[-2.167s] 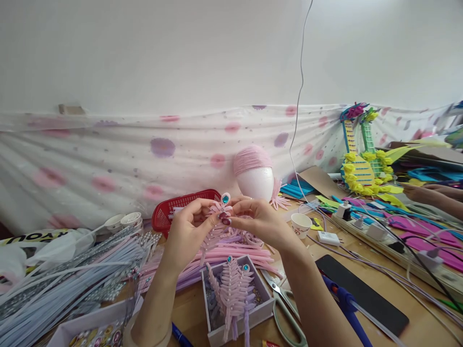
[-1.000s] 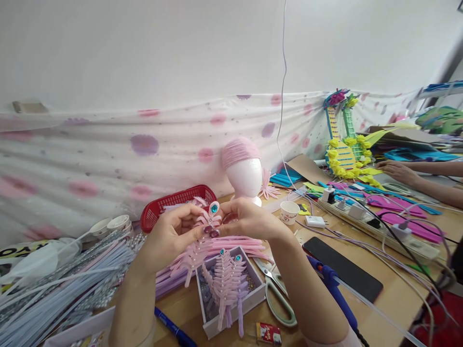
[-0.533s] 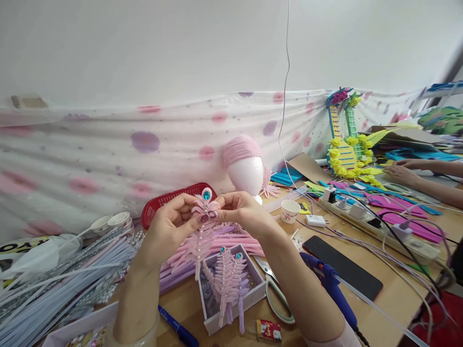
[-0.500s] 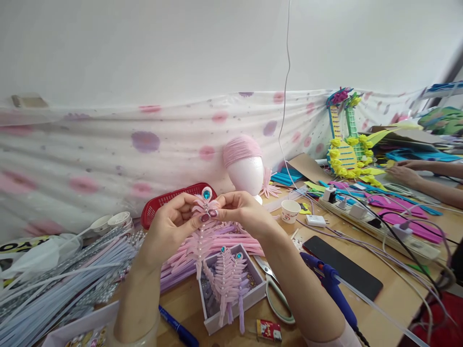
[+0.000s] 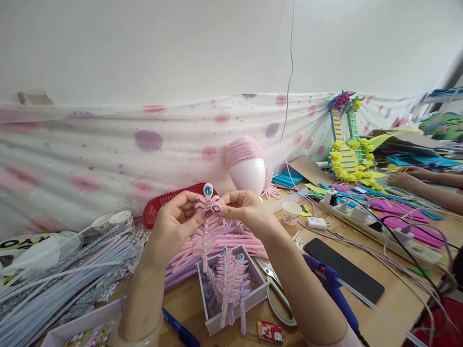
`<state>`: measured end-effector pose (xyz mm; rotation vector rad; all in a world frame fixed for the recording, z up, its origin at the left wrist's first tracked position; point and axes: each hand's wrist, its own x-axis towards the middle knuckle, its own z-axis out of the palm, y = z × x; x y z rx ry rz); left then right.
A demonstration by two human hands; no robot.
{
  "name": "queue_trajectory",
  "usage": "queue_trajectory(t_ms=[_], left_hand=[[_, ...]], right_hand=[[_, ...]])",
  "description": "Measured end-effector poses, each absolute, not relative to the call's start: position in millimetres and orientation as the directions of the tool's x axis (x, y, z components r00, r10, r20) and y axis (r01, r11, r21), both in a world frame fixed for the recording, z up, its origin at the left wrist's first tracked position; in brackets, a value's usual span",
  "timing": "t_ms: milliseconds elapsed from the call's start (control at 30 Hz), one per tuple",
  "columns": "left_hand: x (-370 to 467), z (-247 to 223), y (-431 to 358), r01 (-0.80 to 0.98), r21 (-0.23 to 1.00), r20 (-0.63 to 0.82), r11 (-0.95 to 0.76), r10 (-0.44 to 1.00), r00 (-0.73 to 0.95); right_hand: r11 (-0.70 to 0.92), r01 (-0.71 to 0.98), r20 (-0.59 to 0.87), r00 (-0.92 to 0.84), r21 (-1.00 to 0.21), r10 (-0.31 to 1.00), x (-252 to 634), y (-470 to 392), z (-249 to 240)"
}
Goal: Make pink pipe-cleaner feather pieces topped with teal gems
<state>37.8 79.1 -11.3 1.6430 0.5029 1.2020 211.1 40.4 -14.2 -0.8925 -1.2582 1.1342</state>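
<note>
Between my two hands is a pink feather ornament (image 5: 205, 238), upright, with a teal gem at its tip and a row of white beads down its middle. My left hand (image 5: 177, 219) pinches it from the left just below the gem. From the right, my right hand (image 5: 240, 209) pinches the same spot, the two thumbs nearly meeting. Beneath them, a white box (image 5: 217, 324) holds two similar beaded feathers (image 5: 224, 277) with teal gems. Pink pipe cleaners (image 5: 249, 245) lie behind the box.
Scissors (image 5: 280, 299), a blue glue gun (image 5: 334, 294), a phone (image 5: 345, 270) and a power strip (image 5: 376, 231) lie to the right. A foam head (image 5: 248, 176) and red basket (image 5: 152, 212) stand behind. Silver pipe cleaners (image 5: 72, 279) spread left. Another person's hands (image 5: 408, 179) rest far right.
The view has shifted slightly. Both hands keep their pinch on the feather ornament, which stays in nearly the same place. The other person's hands at far right have moved a little.
</note>
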Motion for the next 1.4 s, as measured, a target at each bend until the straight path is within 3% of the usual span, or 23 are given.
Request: queue_trajectory(t_ms=[433, 800, 933, 1167, 1267, 1400], left_hand=[[39, -13, 80, -0.15, 0.882, 0.469, -0.447, 0.798, 0.379], [33, -14, 80, 0.008, 0.85, 0.45, -0.527, 0.734, 0.509], [33, -12, 78, 0.002, 0.842, 0.47, -0.539, 0.736, 0.487], [51, -18, 69, -0.114, 0.821, 0.569, -0.559, 0.786, 0.241], [53, -18, 67, -0.142, 0.819, 0.573, -0.555, 0.784, 0.241], [50, -15, 67, -0.159, 0.838, 0.545, -0.522, 0.792, 0.274]], right_hand=[[0.229, -0.011, 0.229, -0.103, -0.973, 0.968, 223, 37, -12], [0.194, 0.06, 0.174, -0.246, -0.979, 0.954, 225, 35, -11], [0.214, -0.023, 0.214, -0.208, -0.977, 0.954, 221, 37, -12], [0.307, -0.144, 0.312, -0.013, -0.941, 0.95, 216, 41, -12], [0.345, -0.173, 0.36, -0.062, -0.922, 0.931, 217, 41, -13], [0.299, -0.145, 0.319, -0.137, -0.943, 0.938, 222, 40, -14]])
